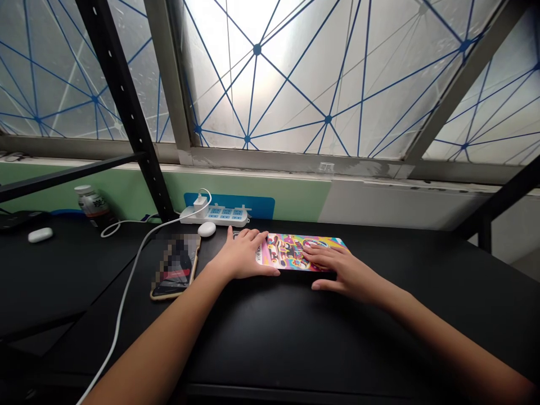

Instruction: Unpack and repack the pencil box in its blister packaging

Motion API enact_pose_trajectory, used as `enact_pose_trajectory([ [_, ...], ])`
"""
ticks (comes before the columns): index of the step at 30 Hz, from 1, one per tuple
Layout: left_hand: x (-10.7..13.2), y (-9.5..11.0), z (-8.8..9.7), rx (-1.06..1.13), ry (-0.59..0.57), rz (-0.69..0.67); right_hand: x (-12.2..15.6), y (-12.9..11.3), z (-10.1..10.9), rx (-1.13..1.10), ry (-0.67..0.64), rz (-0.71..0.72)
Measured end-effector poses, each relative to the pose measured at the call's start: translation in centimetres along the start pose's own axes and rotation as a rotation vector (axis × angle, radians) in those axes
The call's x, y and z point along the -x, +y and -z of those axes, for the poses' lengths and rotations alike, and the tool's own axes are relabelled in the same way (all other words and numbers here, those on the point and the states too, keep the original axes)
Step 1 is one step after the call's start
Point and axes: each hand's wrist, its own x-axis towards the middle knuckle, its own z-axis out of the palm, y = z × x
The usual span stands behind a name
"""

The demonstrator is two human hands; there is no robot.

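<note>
A flat, brightly coloured box [287,253], printed with cartoon-like figures and a pink-and-white left end, lies lengthwise on the black table. My left hand [242,256] spans its left end, fingers towards the far edge and thumb along the near edge. On the right part of the top, my right hand [337,264] rests with its fingers stretched out over the print. The right thumb points left, just off the near edge. Both palms hide parts of the box. What is inside cannot be seen.
A phone in a tan case [177,267] lies left of the box. Behind it are a small white rounded case [206,229] and a power strip [219,216]. A white cable [130,281] crosses the left side, near a bottle [95,205]. Black frame posts [135,124] flank the table.
</note>
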Motion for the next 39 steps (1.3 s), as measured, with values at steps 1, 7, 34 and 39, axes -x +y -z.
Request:
enact_pose_trajectory([
  [1,0.0,0.0,0.0,-0.004,-0.001,0.003,0.3,0.3,0.1,0.021,0.005,-0.014],
  [7,0.2,0.4,-0.2,-0.030,-0.001,-0.001,-1.3,-1.7,-0.7,0.212,0.104,-0.030],
  [34,-0.8,-1.6,0.1,0.081,-0.093,0.091,0.8,4.1,-3.0,0.355,0.236,-0.034],
  [39,-0.9,-2.7,0.6,0.079,-0.082,0.099,0.7,3.5,-1.7,0.486,0.326,-0.123],
])
